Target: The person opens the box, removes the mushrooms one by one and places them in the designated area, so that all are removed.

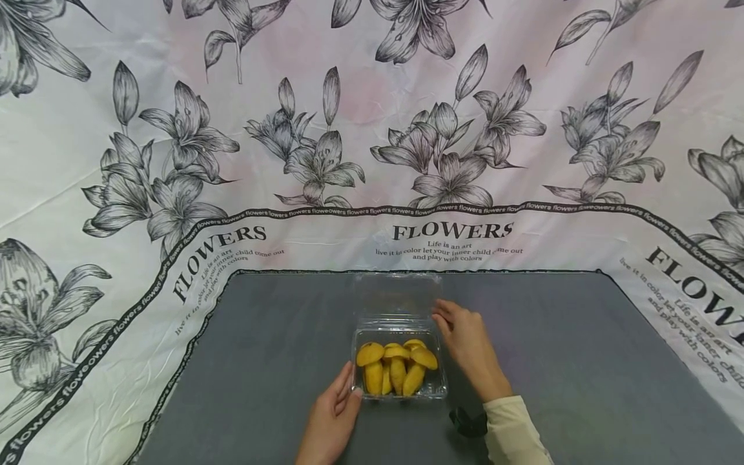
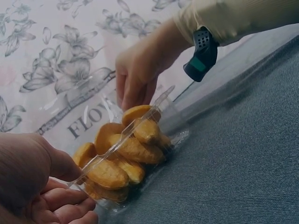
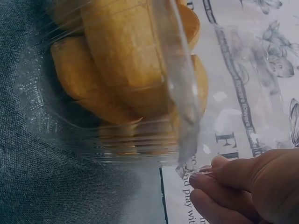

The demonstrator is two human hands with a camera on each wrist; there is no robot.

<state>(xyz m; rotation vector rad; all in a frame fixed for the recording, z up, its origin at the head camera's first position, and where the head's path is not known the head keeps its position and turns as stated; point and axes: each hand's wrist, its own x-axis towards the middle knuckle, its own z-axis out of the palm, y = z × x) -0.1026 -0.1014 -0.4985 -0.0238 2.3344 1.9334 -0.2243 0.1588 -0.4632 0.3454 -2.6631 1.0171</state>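
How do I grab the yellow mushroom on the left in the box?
Probably by its round cap, coming from above: the clear lid is raised, and the cap spreads wider than the stem, giving an edge to pinch.

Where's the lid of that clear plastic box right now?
In the head view, the lid is open slightly right of centre, just beyond the base holding the yellow mushrooms, with the right hand at its right edge.
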